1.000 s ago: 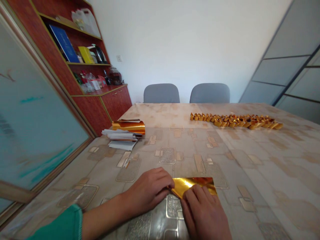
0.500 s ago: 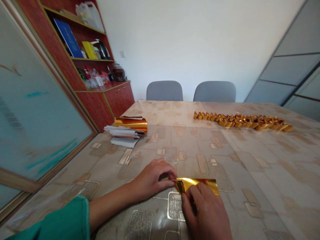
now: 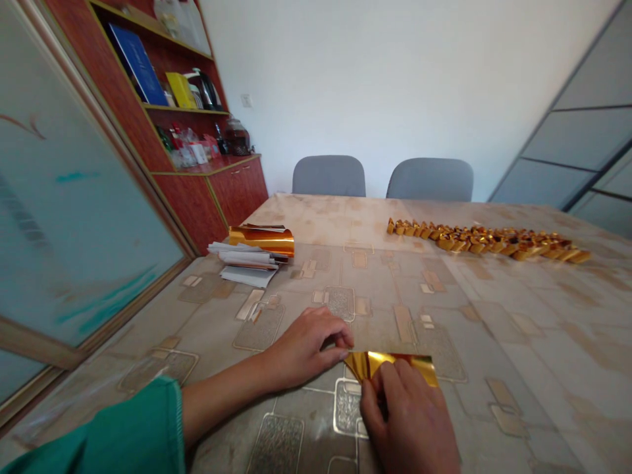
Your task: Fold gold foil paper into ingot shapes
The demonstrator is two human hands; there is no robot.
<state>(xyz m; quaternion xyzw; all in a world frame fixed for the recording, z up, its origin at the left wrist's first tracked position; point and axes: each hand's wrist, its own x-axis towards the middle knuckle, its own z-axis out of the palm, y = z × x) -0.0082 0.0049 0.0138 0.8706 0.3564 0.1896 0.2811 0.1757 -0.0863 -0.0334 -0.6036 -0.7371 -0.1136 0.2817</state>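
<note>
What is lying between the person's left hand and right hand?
The head view shows a shiny gold sheet between the left hand and right hand, touching both.

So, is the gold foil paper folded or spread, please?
Partly folded: the foil paper narrows in creases toward the left hand; its right end looks flat.

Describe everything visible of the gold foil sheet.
The gold foil sheet looks thin and metallic, with bright glare and darker orange reflections. Its far edge is fairly straight; the left end narrows and creases toward the left hand, whose fingertips pinch it. The right hand covers much of its near side. It lies low over the patterned tabletop; full contact is hidden.
</note>
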